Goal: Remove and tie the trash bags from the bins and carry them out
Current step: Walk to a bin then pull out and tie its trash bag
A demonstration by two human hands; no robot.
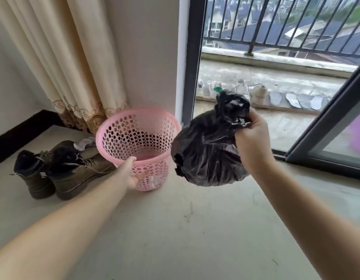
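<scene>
A pale grey smooth floor (175,229) runs back to a plain off-white wall (146,47). Left of that wall hangs a cream pleated fabric curtain (60,53) with a brown embroidered hem, its hem just above the floor. Left of the curtain, a black skirting board (19,132) lines the base of the wall. Below the curtain, 2 dark olive lace-up boots (53,168) stand on the floor, touching each other. Right of the wall, a dark metal sliding door frame (190,57) opens onto a grey concrete balcony (266,77) with a black barred railing (276,23). Grey daylight enters there. Rooftops lie beyond the railing.
</scene>
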